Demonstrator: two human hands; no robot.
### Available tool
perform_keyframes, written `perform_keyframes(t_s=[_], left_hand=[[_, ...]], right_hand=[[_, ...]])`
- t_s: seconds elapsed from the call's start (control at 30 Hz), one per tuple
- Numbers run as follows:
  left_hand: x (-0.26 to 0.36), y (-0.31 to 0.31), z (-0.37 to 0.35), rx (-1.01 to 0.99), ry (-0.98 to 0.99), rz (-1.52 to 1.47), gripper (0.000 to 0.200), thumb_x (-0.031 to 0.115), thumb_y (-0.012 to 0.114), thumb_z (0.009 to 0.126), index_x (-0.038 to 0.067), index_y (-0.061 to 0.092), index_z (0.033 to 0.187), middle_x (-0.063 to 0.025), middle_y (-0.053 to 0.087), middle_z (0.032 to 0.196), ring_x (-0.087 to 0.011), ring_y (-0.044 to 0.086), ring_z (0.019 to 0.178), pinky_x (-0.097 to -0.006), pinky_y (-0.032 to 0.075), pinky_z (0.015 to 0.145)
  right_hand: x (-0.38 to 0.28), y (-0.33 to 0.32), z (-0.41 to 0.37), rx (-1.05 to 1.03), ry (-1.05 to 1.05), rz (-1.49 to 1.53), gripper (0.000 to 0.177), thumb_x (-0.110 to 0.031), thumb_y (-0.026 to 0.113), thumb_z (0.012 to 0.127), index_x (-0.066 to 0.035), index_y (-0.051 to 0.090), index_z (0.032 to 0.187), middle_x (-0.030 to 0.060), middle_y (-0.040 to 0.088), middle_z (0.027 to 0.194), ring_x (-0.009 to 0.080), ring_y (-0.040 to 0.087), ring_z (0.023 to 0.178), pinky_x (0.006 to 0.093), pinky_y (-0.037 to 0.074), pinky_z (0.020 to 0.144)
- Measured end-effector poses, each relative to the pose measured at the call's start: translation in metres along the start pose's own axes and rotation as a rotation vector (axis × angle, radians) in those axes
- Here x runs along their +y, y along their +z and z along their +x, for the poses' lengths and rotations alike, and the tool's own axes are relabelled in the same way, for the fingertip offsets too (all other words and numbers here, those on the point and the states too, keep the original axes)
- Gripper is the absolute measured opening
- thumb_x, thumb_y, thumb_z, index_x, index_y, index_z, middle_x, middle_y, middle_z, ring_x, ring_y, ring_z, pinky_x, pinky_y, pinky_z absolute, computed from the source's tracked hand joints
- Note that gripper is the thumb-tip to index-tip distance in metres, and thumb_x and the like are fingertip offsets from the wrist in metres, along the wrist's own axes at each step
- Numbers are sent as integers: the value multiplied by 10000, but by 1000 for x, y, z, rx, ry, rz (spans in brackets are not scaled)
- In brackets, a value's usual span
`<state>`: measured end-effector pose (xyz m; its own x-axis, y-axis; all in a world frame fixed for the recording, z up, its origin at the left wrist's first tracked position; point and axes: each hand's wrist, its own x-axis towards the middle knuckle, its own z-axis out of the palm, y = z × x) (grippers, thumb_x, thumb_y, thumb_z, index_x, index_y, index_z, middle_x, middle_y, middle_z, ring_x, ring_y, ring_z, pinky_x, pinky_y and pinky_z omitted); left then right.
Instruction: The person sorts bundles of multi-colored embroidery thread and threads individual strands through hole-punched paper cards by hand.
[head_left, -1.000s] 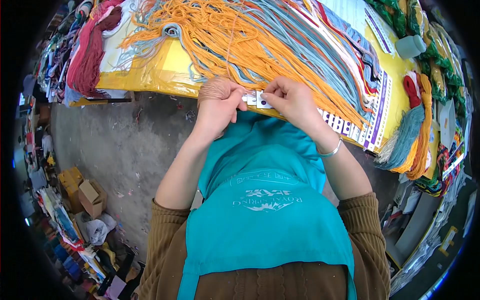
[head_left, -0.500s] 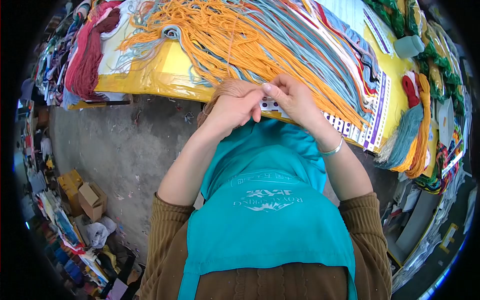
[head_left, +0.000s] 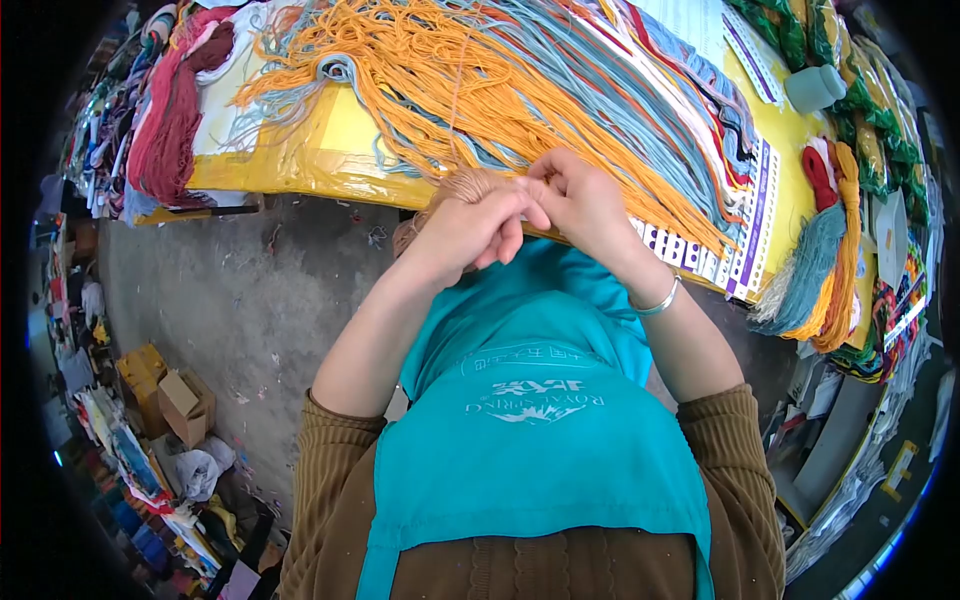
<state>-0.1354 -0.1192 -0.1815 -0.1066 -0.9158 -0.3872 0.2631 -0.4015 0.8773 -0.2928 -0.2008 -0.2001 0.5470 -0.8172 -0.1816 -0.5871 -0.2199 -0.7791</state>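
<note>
My left hand point(head_left: 468, 228) and my right hand point(head_left: 585, 205) meet at the table's near edge, in front of the apron. Both are closed, with fingertips pinched together; whatever they pinch is hidden or too fine to make out. Behind my left hand shows a tan, stringy bundle point(head_left: 466, 184), partly covered by it. Long orange threads point(head_left: 520, 110) spread across the table just beyond my fingers, with grey-blue threads point(head_left: 610, 95) alongside. A white card with punched holes point(head_left: 680, 250) sticks out under the thread ends, right of my right hand.
Dark red skeins point(head_left: 170, 130) hang at the table's left. On the right are a purple-edged punched card point(head_left: 755, 215), a pale green cup-like container point(head_left: 815, 90) and a hanging blue and orange skein point(head_left: 825, 250). Cardboard boxes point(head_left: 185, 405) lie on the floor at left.
My right hand has turned inward, its thumb now tucked out of sight. My left fingers have shifted slightly right and cover part of the punched card. The threads look much the same.
</note>
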Motion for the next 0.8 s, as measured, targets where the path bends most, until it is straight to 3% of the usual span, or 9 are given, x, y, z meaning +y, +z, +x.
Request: perform_keyframes(t_s=[0.3, 0.37, 0.43, 0.5, 0.53, 0.57, 0.6, 0.7, 0.8], left_hand=[[1, -3, 23, -24, 117, 677, 232, 164, 531, 923, 25, 669, 798, 1, 564, 577, -60, 476, 514, -253, 356, 469], [-19, -11, 35, 5, 322, 563, 234, 164, 544, 916, 42, 629, 734, 18, 526, 562, -51, 448, 477, -242, 339, 436], [-13, -25, 37, -25, 235, 221, 249, 164, 557, 908, 75, 575, 677, 40, 471, 540, -44, 408, 436, -230, 313, 398], [16, -66, 22, -109, -146, -343, 284, 164, 570, 901, 122, 508, 626, 65, 399, 511, -38, 358, 392, -219, 280, 355], [25, -82, 18, 94, -200, -475, 319, 176, 568, 903, 185, 426, 618, 90, 316, 502, -35, 288, 349, -205, 232, 309], [29, -117, 13, -30, -154, -666, 262, 195, 617, 880, 155, 497, 651, 86, 358, 515, -30, 298, 370, -192, 228, 310], [58, -122, -1, 285, -71, -583, 283, 206, 586, 906, 169, 470, 652, 95, 336, 509, -34, 297, 361, -203, 222, 308], [81, -239, -7, 55, 253, -836, 199, 218, 530, 943, 122, 552, 769, 66, 381, 569, -44, 313, 428, -206, 223, 367], [109, -243, -15, 757, 489, -676, 177, 192, 505, 955, 62, 599, 881, 31, 492, 643, -56, 336, 484, -209, 246, 409]], right_hand=[[19, -5, 6, -191, -26, 475, 381, -359, 683, 899, -11, 601, 1031, 12, 621, 685, 61, 541, 629, 234, 412, 530], [17, -3, 5, -161, -12, 503, 391, -364, 684, 894, -14, 598, 1044, 11, 615, 685, 70, 541, 633, 243, 416, 541], [14, -5, 5, -158, 15, 446, 394, -360, 681, 886, -18, 593, 1061, 13, 609, 684, 82, 540, 634, 257, 418, 551], [10, -9, 5, -180, 56, 307, 391, -345, 676, 878, -24, 586, 1081, 15, 602, 680, 94, 540, 632, 277, 420, 560], [11, -10, 5, -185, 54, 274, 378, -324, 668, 873, -27, 582, 1091, 18, 602, 679, 102, 541, 629, 286, 420, 565], [12, -10, 5, -193, 52, 242, 367, -303, 659, 868, -30, 579, 1101, 21, 602, 677, 109, 543, 626, 294, 421, 570], [13, -10, 5, -203, 48, 210, 359, -281, 651, 862, -33, 575, 1111, 24, 601, 675, 116, 544, 623, 303, 421, 574], [14, -10, 5, -213, 63, 231, 340, -219, 633, 846, -32, 570, 1123, 28, 600, 668, 119, 541, 618, 305, 415, 573], [7, -14, 2, -222, 66, 251, 327, -200, 622, 842, -32, 572, 1118, 31, 600, 659, 120, 541, 613, 301, 418, 582]])
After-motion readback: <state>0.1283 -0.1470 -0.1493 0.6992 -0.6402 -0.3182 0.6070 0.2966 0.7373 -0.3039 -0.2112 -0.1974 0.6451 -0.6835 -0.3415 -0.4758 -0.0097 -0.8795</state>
